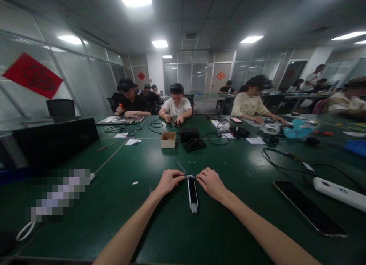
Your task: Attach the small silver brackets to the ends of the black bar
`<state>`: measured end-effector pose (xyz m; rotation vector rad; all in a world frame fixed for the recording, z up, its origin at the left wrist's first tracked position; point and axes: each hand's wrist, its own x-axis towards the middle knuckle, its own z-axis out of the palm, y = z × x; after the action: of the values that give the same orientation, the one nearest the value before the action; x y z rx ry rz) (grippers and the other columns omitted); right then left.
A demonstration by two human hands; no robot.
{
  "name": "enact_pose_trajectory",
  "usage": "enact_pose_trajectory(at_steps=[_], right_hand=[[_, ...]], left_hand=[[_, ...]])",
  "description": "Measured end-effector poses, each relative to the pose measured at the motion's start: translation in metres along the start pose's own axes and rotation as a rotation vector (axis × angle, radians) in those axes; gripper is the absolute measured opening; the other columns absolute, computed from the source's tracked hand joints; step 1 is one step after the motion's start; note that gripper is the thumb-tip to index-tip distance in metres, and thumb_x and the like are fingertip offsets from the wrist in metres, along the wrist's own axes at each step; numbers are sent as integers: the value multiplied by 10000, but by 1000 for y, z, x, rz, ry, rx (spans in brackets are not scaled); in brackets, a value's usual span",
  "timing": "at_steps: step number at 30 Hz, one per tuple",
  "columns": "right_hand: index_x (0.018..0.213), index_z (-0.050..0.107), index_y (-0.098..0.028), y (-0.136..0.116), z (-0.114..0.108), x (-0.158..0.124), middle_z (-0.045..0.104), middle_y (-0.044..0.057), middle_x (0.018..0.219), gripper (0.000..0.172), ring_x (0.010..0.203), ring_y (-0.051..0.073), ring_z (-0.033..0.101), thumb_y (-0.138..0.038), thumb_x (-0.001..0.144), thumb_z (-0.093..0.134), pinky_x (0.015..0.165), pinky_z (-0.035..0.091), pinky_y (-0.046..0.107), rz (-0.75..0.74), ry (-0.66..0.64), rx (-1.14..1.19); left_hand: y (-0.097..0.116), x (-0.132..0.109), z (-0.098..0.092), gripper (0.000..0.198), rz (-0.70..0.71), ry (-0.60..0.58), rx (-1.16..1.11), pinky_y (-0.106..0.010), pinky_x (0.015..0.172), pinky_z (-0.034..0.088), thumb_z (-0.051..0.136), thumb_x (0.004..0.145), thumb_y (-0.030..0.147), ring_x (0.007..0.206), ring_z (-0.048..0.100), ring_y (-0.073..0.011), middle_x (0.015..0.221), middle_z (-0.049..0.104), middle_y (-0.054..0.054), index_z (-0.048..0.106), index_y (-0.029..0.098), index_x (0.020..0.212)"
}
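Note:
A slim pen-shaped device (193,192), with a long black screen, white edges and a grey tip, lies on the green table between my hands. Its tip points toward me. At its far end on the left, my left hand (170,181) is closed in a pinch, thumb and forefinger meeting near the corner. My right hand (211,183) is closed at the opposite corner, fingers bent down. Something thin and dark shows at the fingertips of both hands, too small to name.
A black phone (310,207) and a white power strip (340,192) lie to the right. Farther off stand a small cardboard box (168,140) and a black stand (194,144). A black panel (57,143) is at left. Several people sit across the table, with cables before them.

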<state>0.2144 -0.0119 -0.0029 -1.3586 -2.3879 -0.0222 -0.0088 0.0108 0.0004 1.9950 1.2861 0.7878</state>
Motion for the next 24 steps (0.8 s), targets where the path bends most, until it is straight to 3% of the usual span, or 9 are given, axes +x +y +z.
enact_pose_trajectory(at_steps=[14, 18, 24], right_hand=[[986, 668, -178, -3, -3, 1, 647, 65, 945, 217, 874, 181, 533, -217, 918, 465, 739, 431, 306, 21, -6, -14], [978, 672, -185, -2, -1, 1, 649, 73, 940, 238, 875, 188, 532, -232, 926, 445, 732, 433, 315, 2, 13, -19], [968, 671, -181, -4, -3, 2, 651, 74, 939, 225, 880, 193, 533, -225, 919, 456, 737, 437, 325, 9, 5, -16]], left_hand=[[5, 1, 3, 235, -19, -13, -9, -220, 541, 474, 600, 782, 307, 552, 592, -119, 820, 712, -34, 702, 142, 915], [2, 2, 5, 211, 29, 5, 10, -234, 651, 505, 643, 748, 264, 735, 650, -161, 869, 719, -38, 700, 155, 919], [5, 2, 3, 171, 64, 6, 92, -249, 713, 497, 625, 764, 257, 746, 651, -161, 850, 724, -17, 710, 178, 891]])
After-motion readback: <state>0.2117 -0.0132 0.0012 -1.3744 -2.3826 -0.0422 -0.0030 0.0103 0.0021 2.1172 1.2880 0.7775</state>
